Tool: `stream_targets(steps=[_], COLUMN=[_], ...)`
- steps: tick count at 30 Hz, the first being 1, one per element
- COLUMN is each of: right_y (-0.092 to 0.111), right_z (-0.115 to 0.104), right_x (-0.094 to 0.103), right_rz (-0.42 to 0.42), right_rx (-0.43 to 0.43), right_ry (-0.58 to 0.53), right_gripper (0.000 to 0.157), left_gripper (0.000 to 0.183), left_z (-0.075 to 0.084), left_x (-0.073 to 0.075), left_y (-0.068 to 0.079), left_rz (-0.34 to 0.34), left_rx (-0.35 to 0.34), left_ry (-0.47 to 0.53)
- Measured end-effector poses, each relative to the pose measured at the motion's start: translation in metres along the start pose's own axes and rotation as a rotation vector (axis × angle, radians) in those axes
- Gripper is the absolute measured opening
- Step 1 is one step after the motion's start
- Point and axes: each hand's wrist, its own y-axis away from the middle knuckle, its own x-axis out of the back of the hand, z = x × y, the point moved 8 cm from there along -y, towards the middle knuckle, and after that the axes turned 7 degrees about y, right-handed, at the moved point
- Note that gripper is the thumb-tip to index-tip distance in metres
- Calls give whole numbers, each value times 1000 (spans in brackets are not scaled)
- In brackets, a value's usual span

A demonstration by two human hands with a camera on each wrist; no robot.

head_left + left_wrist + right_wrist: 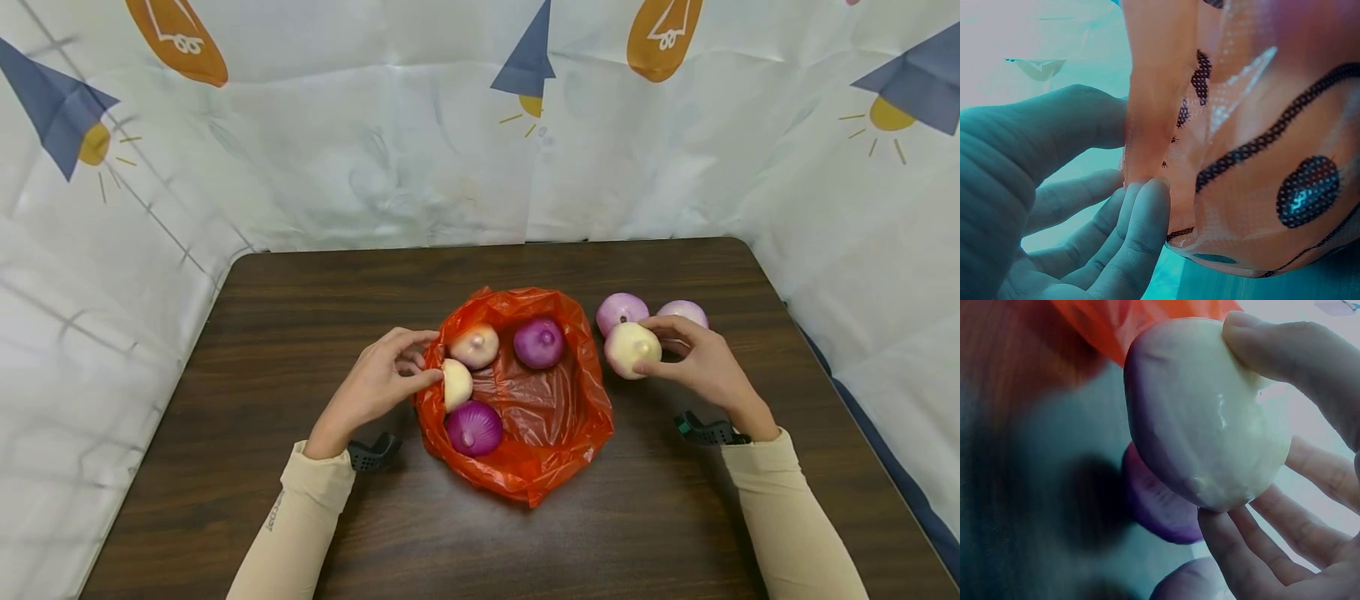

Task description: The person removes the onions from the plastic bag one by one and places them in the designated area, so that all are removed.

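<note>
1. We see the thumb and fingertips of the right hand (701,362) pinching a pale onion (632,350), with gaps between some fingers
2. We see the left hand (384,375) pinching the left rim of the red bag (536,417), thumb on one side and fingertip on the other
3. The pale onion is just to the right of the bag, and we cannot tell if it touches the purple onion (621,312) behind it; a second purple onion (684,313) sits close by, partly behind the right hand
4. The bag's mouth is wide open, and we see four onions (475,427) inside, by its left and back sides, with room at the front right
5. Both arms reach in from the front, bent inward at the wrists, with black bands (373,452) and cream sleeves (795,517)
6. We see lots of brown table (525,550) left of the left hand and in front of the bag; the right edge is nearer to its hand, and a white curtain (450,167) stands past the back edge
</note>
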Motion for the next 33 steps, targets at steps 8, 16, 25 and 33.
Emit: stream_targets(steps=[8, 16, 25, 33], right_y=[1, -1, -4, -5], right_z=[5, 6, 11, 15], right_x=[-9, -17, -25, -27], right_rz=[-38, -81, -123, -142], right_rx=[41, 95, 101, 95], right_ry=[13, 11, 16, 17], right_gripper=[58, 53, 50, 50], left_gripper=[53, 53, 53, 54], left_z=[0, -1, -2, -3], left_x=[0, 1, 0, 2], left_y=[-1, -1, -1, -1], left_rz=[-1, 2, -1, -1], left_rx=[7, 8, 13, 16], left_ry=[3, 4, 3, -11])
